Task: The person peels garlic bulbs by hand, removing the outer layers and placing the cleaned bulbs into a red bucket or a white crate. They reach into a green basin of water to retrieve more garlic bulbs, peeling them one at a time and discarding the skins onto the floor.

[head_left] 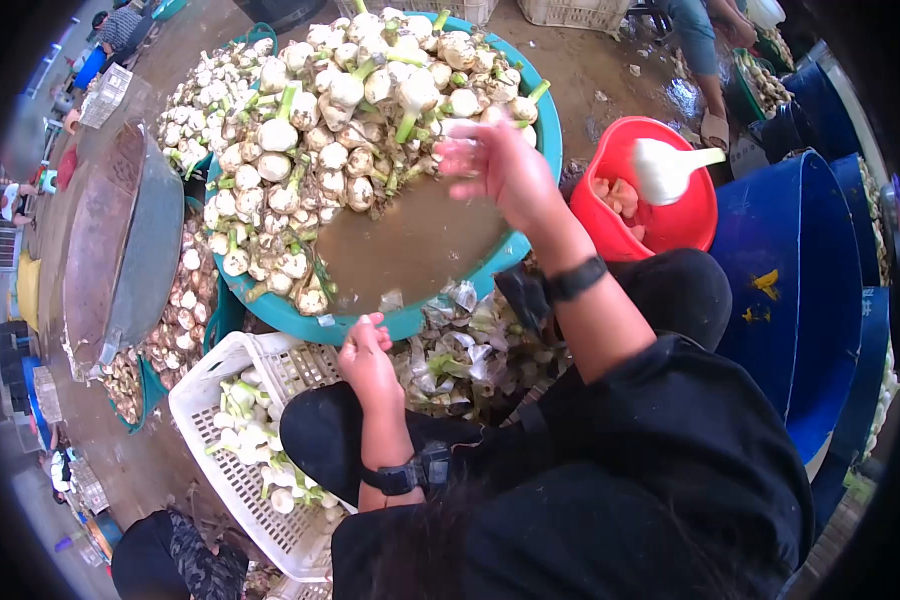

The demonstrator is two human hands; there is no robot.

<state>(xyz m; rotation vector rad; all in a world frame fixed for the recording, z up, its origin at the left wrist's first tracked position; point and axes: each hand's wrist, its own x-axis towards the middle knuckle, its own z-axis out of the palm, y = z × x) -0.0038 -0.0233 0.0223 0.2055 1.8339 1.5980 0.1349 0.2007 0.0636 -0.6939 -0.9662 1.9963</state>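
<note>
Teal basin [290, 318] heaped with bulbs [300, 130]: your right hand [505, 175], fingers spread, could knock some over the rim; your left hand [368, 360] is clenched.

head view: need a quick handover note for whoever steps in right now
left hand: curled shut at the near rim of the teal basin; unclear if it holds anything.
right hand: raised over the basin, blurred, fingers spread, nothing clearly in its grip.
things: bulbs heaped in the basin with muddy water; one white bulb over the red tub.
done: some bulbs in the white crate, peelings piled by the knees.
remaining: most of the heap in the basin.
</note>
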